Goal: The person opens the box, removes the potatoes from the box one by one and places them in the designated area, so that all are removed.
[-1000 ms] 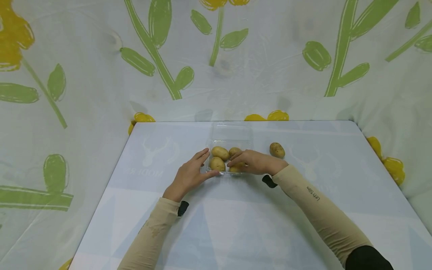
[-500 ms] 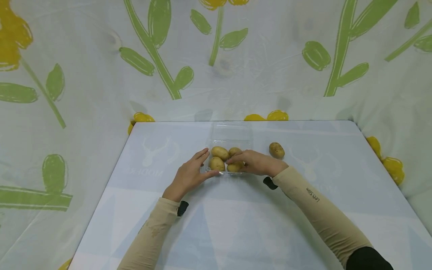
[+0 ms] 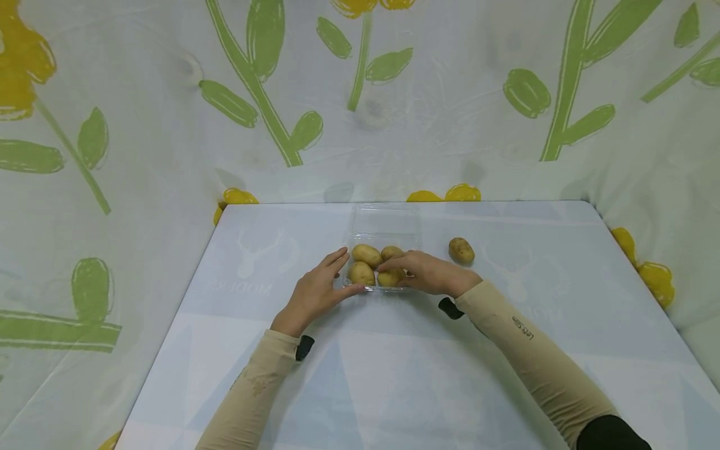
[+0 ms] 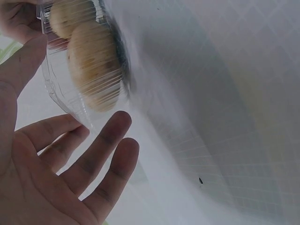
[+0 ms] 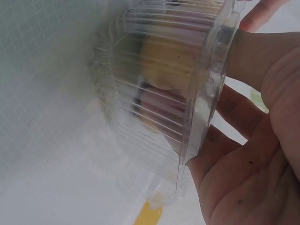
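A clear plastic clamshell container (image 3: 381,290) lies with its lid raised toward the back, several potatoes inside. My left hand (image 3: 315,290) is at its left front corner, fingers fairly straight and spread. In the left wrist view the thumb and two fingertips of that hand (image 4: 61,173) meet the rim, with potatoes (image 4: 93,61) showing through the ribbed wall. My right hand (image 3: 430,270) reaches over the right rim and holds the front right potato (image 3: 389,278) inside the container. Seen from the right wrist, that hand's fingers go in behind the clear wall (image 5: 187,117); their tips are partly blurred.
One more potato (image 3: 461,250) lies on the table to the right of the container. The pale patterned table (image 3: 349,387) ends at a back edge just behind the lid (image 3: 386,219). A floral cloth (image 3: 427,137) hangs behind and at both sides.
My right hand has shifted the front right potato slightly left within the container, and more of it now shows. The left hand and the loose potato look unmoved.
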`<action>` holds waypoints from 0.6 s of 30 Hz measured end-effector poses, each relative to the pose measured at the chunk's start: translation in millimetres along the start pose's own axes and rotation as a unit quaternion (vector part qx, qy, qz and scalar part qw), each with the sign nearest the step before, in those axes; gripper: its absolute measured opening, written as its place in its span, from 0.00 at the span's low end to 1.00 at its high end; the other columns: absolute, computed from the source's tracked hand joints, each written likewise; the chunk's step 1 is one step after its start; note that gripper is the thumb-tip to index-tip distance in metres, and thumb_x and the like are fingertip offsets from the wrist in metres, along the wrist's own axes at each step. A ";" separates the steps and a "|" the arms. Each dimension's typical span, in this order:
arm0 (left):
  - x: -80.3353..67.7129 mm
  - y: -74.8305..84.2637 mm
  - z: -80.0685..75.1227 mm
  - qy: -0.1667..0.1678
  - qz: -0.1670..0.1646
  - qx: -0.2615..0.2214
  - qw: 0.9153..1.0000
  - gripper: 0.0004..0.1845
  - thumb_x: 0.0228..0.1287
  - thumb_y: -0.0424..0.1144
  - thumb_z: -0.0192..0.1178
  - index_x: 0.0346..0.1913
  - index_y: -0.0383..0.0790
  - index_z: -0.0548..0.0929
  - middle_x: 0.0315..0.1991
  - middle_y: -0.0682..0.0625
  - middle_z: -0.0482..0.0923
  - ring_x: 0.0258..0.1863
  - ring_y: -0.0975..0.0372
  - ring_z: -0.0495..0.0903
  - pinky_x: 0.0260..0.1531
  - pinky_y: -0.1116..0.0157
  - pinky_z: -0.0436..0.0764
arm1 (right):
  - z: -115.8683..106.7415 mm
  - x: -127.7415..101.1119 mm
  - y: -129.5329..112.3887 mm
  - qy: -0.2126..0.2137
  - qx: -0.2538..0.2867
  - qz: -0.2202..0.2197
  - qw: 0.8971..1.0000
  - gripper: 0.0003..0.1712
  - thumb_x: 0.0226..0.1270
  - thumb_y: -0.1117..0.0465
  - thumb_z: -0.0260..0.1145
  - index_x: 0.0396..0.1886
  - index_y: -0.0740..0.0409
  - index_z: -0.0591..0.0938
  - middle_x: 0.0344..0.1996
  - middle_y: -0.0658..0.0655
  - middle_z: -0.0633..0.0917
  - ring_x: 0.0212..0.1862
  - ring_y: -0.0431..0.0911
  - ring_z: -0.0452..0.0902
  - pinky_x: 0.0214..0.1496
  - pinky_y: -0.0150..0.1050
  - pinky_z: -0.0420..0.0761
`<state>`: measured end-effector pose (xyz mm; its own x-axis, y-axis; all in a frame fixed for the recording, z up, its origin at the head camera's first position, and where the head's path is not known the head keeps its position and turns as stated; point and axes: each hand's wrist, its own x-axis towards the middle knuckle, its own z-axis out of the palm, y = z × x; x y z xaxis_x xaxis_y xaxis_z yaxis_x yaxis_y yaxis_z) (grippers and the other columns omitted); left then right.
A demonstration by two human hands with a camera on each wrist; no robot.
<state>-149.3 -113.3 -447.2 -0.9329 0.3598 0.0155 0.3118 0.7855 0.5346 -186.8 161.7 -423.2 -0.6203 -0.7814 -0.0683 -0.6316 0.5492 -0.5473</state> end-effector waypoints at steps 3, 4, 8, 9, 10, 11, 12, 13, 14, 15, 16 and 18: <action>0.1 0.2 0.0 -0.001 0.001 -0.002 1.000 0.47 0.63 0.63 0.66 0.78 0.40 0.64 0.79 0.54 0.57 0.57 0.56 0.82 0.50 0.49 0.81 | -0.3 -0.2 -0.6 0.004 -0.001 0.008 1.000 0.30 0.66 0.69 0.71 0.68 0.55 0.78 0.65 0.54 0.79 0.63 0.52 0.75 0.63 0.49 0.77; 0.1 0.4 0.0 -0.001 0.001 -0.002 1.000 0.47 0.63 0.63 0.66 0.78 0.40 0.64 0.79 0.54 0.57 0.57 0.56 0.82 0.50 0.49 0.81 | -0.5 -0.1 -0.6 0.005 0.002 0.011 1.000 0.30 0.67 0.68 0.71 0.68 0.55 0.78 0.65 0.54 0.79 0.64 0.52 0.75 0.64 0.49 0.76; 0.3 0.1 0.4 0.001 0.001 -0.003 1.000 0.47 0.63 0.63 0.66 0.78 0.41 0.64 0.79 0.54 0.57 0.57 0.56 0.82 0.50 0.50 0.82 | -0.3 -0.3 1.0 0.011 0.016 0.018 1.000 0.30 0.68 0.66 0.70 0.70 0.55 0.76 0.67 0.56 0.76 0.68 0.54 0.71 0.67 0.51 0.74; 0.4 0.1 0.4 0.002 0.001 -0.002 1.000 0.47 0.63 0.63 0.67 0.78 0.41 0.64 0.79 0.54 0.57 0.57 0.56 0.82 0.50 0.50 0.82 | -0.3 -0.5 1.5 0.013 0.018 0.020 1.000 0.31 0.68 0.65 0.70 0.71 0.54 0.76 0.68 0.56 0.76 0.69 0.53 0.70 0.66 0.51 0.74; 0.3 0.1 0.5 0.002 0.001 -0.001 1.000 0.47 0.63 0.63 0.67 0.78 0.41 0.64 0.79 0.55 0.57 0.56 0.56 0.82 0.49 0.50 0.82 | -0.2 -0.8 1.9 0.015 0.022 0.022 0.999 0.32 0.69 0.65 0.70 0.71 0.53 0.75 0.68 0.56 0.76 0.68 0.53 0.71 0.66 0.50 0.75; 0.3 0.2 0.4 0.003 0.001 -0.001 1.000 0.47 0.63 0.62 0.67 0.78 0.41 0.64 0.79 0.55 0.57 0.56 0.56 0.82 0.49 0.50 0.82 | -0.4 -1.1 2.2 0.018 0.026 0.024 0.999 0.32 0.68 0.64 0.71 0.71 0.52 0.75 0.67 0.55 0.76 0.67 0.52 0.71 0.64 0.50 0.76; 0.2 0.3 0.4 0.004 0.001 -0.001 1.000 0.47 0.63 0.62 0.67 0.77 0.41 0.64 0.79 0.55 0.57 0.56 0.55 0.82 0.49 0.49 0.82 | -0.4 -1.6 2.4 0.023 0.029 0.024 0.999 0.33 0.68 0.64 0.71 0.72 0.51 0.75 0.66 0.55 0.76 0.66 0.51 0.72 0.63 0.50 0.77; 0.1 0.4 0.3 0.004 0.001 -0.001 1.000 0.47 0.63 0.62 0.67 0.77 0.41 0.65 0.79 0.55 0.57 0.56 0.55 0.82 0.50 0.49 0.82 | -0.4 -2.0 2.5 0.028 0.032 0.025 0.999 0.33 0.68 0.63 0.71 0.72 0.50 0.75 0.65 0.54 0.77 0.63 0.50 0.73 0.61 0.49 0.78; 0.0 0.7 0.2 0.005 0.002 -0.001 1.000 0.47 0.63 0.62 0.67 0.77 0.41 0.64 0.79 0.54 0.58 0.56 0.55 0.82 0.50 0.49 0.82 | -0.8 -2.4 2.3 0.033 0.039 0.025 0.998 0.33 0.67 0.63 0.72 0.71 0.49 0.76 0.62 0.53 0.78 0.61 0.48 0.74 0.59 0.49 0.79; -0.1 0.8 0.1 0.005 0.002 -0.002 1.000 0.47 0.63 0.62 0.67 0.77 0.41 0.65 0.79 0.54 0.58 0.56 0.55 0.82 0.50 0.49 0.82 | -1.0 -2.9 2.2 0.039 0.042 0.022 0.998 0.33 0.67 0.63 0.72 0.71 0.49 0.76 0.60 0.53 0.79 0.59 0.47 0.75 0.58 0.48 0.80; -0.3 0.8 0.1 0.005 0.002 -0.003 1.000 0.47 0.63 0.62 0.67 0.77 0.40 0.65 0.79 0.54 0.58 0.56 0.55 0.82 0.50 0.49 0.81 | -1.3 -3.4 2.0 0.046 0.046 0.018 0.998 0.33 0.66 0.63 0.73 0.70 0.49 0.76 0.58 0.52 0.79 0.57 0.47 0.76 0.57 0.48 0.80; -0.7 0.7 0.1 0.005 0.002 -0.005 1.000 0.47 0.63 0.62 0.68 0.77 0.40 0.65 0.79 0.54 0.58 0.56 0.55 0.82 0.51 0.49 0.81 | -1.7 -4.6 1.7 0.060 0.054 0.010 0.997 0.32 0.65 0.63 0.74 0.69 0.51 0.77 0.56 0.53 0.79 0.56 0.47 0.76 0.57 0.46 0.81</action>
<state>-148.4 -112.9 -446.9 -0.9337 0.3570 0.0266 0.3135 0.7794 0.5425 -185.9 166.7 -422.5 -0.6873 -0.7262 0.0177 -0.5697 0.5238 -0.6333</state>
